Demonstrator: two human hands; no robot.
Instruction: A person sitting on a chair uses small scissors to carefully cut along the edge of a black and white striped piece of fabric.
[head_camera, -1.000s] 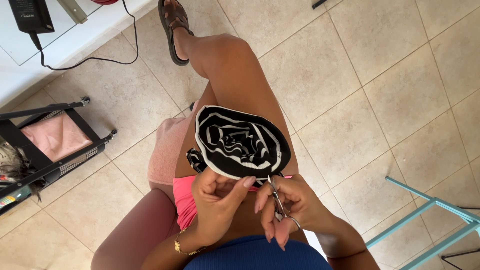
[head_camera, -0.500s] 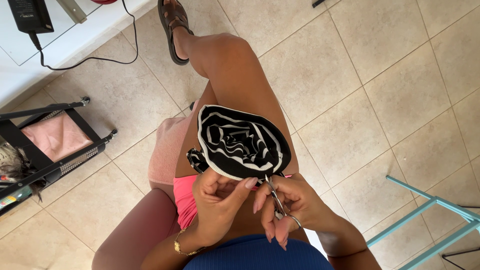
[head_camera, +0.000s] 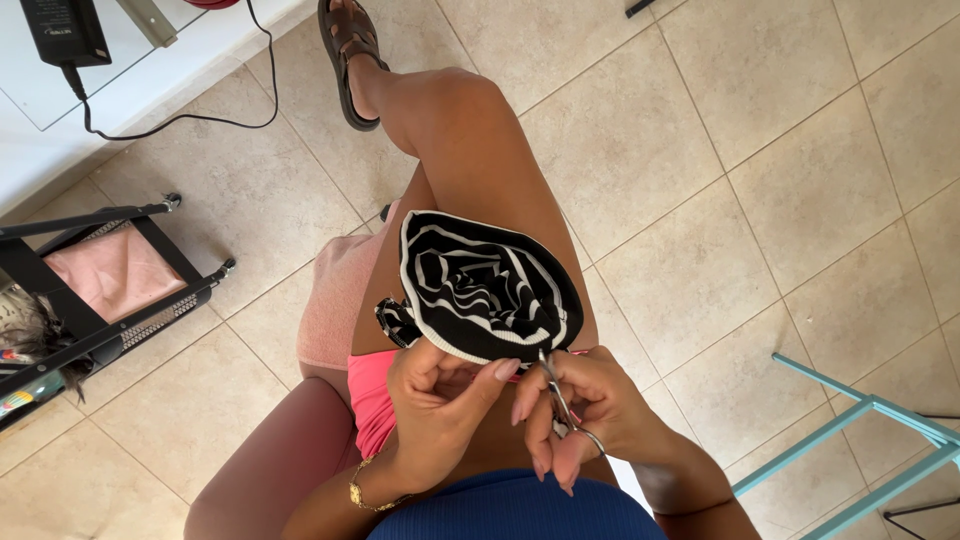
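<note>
Tiled floor (head_camera: 760, 180); left hand (head_camera: 440, 400) pinching striped fabric (head_camera: 485, 290), right hand (head_camera: 585, 410) gripping half-hidden scissors (head_camera: 558, 395).

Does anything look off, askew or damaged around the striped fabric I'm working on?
Nothing stands out. The black-and-white striped fabric rosette lies on the thigh, its edge pinched by the left hand, with small scissors in the right hand at its rim. No tear or spill shows; the tiled floor looks ordinary.
</note>
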